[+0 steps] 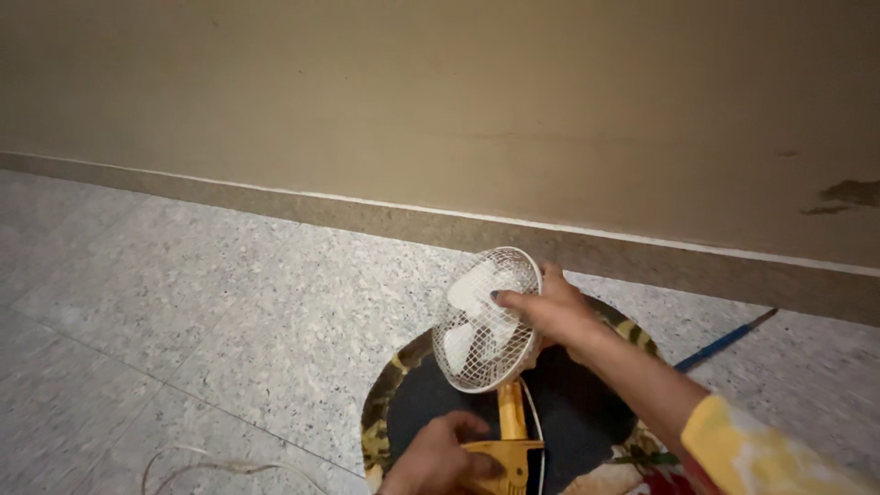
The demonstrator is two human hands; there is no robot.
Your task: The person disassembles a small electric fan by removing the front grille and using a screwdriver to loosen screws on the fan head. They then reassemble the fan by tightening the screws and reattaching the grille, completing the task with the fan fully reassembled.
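Right hand (547, 312) wraps the rim of the white wire cage, fingers curled over the grille front, thumb hidden behind. Left hand (438, 458) closes around the yellow base (507, 456) at the bottom edge of view, fingers folded onto its top; only part of that hand in frame.

Largest first: beige wall (440, 101) with a brown skirting strip, then speckled grey stone floor (183, 312), then a round dark mat (587, 412) with a patterned yellow-green border, lying on the floor near the wall. Above the mat, a small desk fan (487, 321): white cage with pale blades inside, short yellow neck, yellow base. Thin white cord (534, 431) running down from the neck beside the base; another pale loop of cord (197, 463) on the floor to the left. Blue rod (724, 341) lying at the mat's far edge, to the right.

Fan long axis running from base up through neck to cage, roughly upright, leaning slightly away toward the wall. Cage face turned left and a little upward, away from the right forearm.

Risks, as judgement: fingertips pressing through the grille could reach the blades, harmful if spinning; cannot tell whether motor runs. Twisting the cage against a held base could strain or snap the thin neck. Cord beside the base could snag under the left hand and tug the fan over.
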